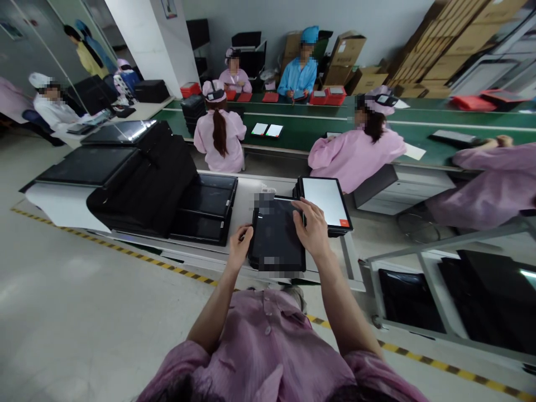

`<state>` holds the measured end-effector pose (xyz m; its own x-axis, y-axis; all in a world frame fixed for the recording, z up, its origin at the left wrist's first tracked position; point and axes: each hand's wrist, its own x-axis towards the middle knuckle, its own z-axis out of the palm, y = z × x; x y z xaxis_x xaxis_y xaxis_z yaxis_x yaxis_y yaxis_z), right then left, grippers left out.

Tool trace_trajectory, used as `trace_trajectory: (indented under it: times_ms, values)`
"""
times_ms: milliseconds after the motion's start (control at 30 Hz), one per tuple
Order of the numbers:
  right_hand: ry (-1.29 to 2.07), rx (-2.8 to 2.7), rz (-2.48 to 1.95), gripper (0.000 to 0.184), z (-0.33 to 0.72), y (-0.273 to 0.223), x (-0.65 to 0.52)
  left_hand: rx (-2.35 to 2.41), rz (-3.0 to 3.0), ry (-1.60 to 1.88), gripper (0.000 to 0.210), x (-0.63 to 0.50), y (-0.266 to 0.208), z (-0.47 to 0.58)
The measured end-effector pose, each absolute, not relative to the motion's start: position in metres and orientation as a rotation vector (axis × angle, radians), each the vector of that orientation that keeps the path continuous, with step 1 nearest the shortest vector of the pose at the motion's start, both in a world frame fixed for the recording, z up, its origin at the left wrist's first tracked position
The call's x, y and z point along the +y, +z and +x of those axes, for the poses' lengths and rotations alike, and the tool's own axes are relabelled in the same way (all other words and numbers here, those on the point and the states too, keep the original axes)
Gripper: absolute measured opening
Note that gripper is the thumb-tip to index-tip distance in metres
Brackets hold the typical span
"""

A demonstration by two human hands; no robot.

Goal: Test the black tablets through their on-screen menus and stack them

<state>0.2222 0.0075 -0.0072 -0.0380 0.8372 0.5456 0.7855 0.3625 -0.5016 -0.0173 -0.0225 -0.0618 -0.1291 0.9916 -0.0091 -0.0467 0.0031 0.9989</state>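
Note:
A dark tablet (278, 237) with its screen off lies in front of me at the bench edge, apparently on top of others like it. My left hand (240, 243) is closed at its left edge, the fingers curled against the side. Across the upper right corner rests my right hand (313, 228), its fingers stretched out over the screen and frame. Just right of that hand, a tablet with a lit white screen (324, 201) and a small red patch tops a stack. Parts of the dark tablet are blurred out.
Black trays (203, 215) holding dark panels stand left on the white bench (247, 195), beside a heap of black sleeves (142, 184). Co-workers in pink sit at a green conveyor (288, 134) ahead. A metal rack (402, 257) with black panels stands at right.

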Motion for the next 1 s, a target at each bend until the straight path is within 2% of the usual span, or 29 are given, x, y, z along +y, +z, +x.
trace_trajectory:
  times_ms: [433,1000]
  values:
    - [0.151,-1.78,-1.402,0.035,0.214,0.009,-0.033,1.282,1.107,1.336,0.046,-0.023,-0.063,-0.017]
    - [0.231,-1.772,-1.373,0.036,0.21,0.002,-0.045,1.259,1.099,1.331,0.043,-0.024,-0.064,-0.016]
